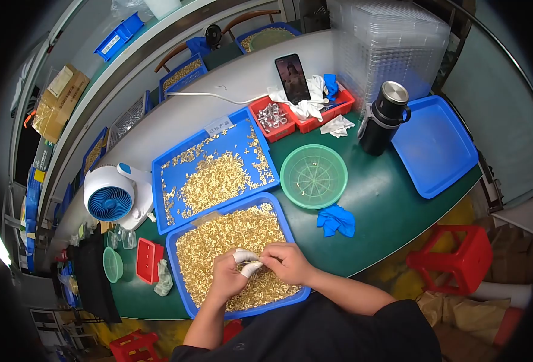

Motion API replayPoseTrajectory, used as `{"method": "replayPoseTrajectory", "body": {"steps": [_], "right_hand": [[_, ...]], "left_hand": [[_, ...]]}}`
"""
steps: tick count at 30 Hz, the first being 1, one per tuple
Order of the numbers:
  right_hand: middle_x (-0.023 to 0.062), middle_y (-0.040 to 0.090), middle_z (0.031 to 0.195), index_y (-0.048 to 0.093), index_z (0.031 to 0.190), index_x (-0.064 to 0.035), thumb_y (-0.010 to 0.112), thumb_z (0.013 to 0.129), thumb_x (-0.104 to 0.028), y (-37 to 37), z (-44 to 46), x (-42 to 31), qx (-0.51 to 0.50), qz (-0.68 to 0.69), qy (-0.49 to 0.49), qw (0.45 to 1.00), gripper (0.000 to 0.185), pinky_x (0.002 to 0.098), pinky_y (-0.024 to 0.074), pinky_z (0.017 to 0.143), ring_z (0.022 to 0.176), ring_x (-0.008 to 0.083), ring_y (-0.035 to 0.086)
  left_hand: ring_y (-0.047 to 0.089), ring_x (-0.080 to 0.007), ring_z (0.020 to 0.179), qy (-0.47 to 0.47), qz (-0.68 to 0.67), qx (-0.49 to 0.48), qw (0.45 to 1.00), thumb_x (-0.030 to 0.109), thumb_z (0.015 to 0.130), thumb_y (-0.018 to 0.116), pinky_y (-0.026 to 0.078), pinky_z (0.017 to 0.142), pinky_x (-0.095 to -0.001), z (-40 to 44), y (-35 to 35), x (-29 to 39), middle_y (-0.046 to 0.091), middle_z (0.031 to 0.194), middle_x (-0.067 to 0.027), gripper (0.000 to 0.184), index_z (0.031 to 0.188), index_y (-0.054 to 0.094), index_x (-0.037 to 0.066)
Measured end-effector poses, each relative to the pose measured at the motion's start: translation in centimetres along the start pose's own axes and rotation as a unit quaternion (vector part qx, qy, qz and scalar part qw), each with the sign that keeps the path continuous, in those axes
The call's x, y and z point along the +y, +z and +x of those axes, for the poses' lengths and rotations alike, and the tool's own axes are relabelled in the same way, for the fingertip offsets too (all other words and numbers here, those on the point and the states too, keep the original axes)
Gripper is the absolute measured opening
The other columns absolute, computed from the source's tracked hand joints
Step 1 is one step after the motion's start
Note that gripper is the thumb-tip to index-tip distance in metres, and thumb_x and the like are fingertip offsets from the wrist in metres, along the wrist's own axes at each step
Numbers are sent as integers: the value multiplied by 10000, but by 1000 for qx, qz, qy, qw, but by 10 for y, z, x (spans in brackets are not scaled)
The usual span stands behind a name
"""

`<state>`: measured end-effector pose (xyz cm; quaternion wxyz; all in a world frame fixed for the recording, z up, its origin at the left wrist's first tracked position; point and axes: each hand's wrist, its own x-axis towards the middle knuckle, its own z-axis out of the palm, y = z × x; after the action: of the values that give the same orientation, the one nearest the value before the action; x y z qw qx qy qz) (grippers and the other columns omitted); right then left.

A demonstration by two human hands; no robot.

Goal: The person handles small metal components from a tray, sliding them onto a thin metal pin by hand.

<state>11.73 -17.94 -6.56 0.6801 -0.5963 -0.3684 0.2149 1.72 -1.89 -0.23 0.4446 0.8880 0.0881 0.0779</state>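
My left hand (pixel 231 274) is over the near blue tray, with white coverings on its thumb and a finger. Between those covered fingertips it pinches small gold-coloured metal parts, too tiny to make out singly. My right hand (pixel 286 263) meets it from the right, its thumb and forefinger pressed together at the same spot; what they hold is hidden. Under both hands, a thick layer of small gold-coloured metal parts (pixel 218 241) fills the near blue tray (pixel 171 256). Behind it, the far blue tray (pixel 163 175) holds a looser heap of similar parts (pixel 215 181).
A green sieve basket (pixel 315 154) with a few parts and a blue glove (pixel 336 221) lie right of the trays. Farther back are red bins (pixel 307 125), a phone (pixel 292 78), a black flask (pixel 382 123) and a blue tray (pixel 435 148). A white fan (pixel 125 190) stands left.
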Motion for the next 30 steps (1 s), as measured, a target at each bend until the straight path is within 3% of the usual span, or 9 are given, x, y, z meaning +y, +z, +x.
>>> {"method": "replayPoseTrajectory", "body": {"steps": [3,9,13,20,23,26,27,30], "right_hand": [[122,632,743,657,861,6,645,962,-126,-1,-2,2,10,19,20,1000,167,378,477,624,665,269,621],[123,620,741,655,864,6,631,972,-130,-2,-1,0,-15,8,18,1000,175,376,470,620,655,265,605],[126,607,730,653,863,6,631,972,-130,0,-3,2,24,52,33,998,175,380,462,614,642,266,595],[121,619,729,654,852,6,633,970,-126,-4,-2,0,-2,18,20,1000,178,366,466,611,643,245,606],[117,624,733,659,859,8,635,969,-119,-1,-1,3,7,32,21,999,170,355,465,606,641,226,607],[107,627,738,665,875,11,641,971,-115,-2,-2,3,1,35,29,999,160,343,464,601,645,190,604],[102,629,742,666,880,12,643,971,-113,-2,-3,5,8,49,37,998,156,337,465,601,648,177,602],[89,636,757,667,889,16,650,972,-108,0,-6,8,38,91,44,994,150,323,466,602,656,150,594]], "left_hand": [[704,-223,770,4,-11,36,999,49,798,832,540,697,-317,0,-1,-4,737,840,-106,119,875,746,19],[705,-205,750,24,9,3,1000,17,777,818,546,682,-307,-2,4,-6,729,813,-102,111,854,739,9],[713,-202,746,57,16,81,995,22,777,829,551,678,-304,0,6,-13,741,827,-97,120,868,751,9],[710,-197,735,52,3,32,998,35,736,869,544,662,-293,-2,1,-12,740,822,-97,164,851,754,12],[707,-185,744,66,-12,61,996,62,731,881,537,658,-285,-1,5,-11,741,829,-97,182,860,761,13],[707,-181,776,39,-24,20,999,80,727,889,538,674,-291,-1,6,-6,745,860,-103,210,889,772,16],[704,-197,806,70,-23,20,997,100,742,885,540,702,-311,-1,4,-11,747,899,-105,310,1018,766,21],[712,-258,875,5,24,29,999,190,758,885,558,778,-355,-3,-9,-16,743,961,-124,445,1144,729,36]]}}
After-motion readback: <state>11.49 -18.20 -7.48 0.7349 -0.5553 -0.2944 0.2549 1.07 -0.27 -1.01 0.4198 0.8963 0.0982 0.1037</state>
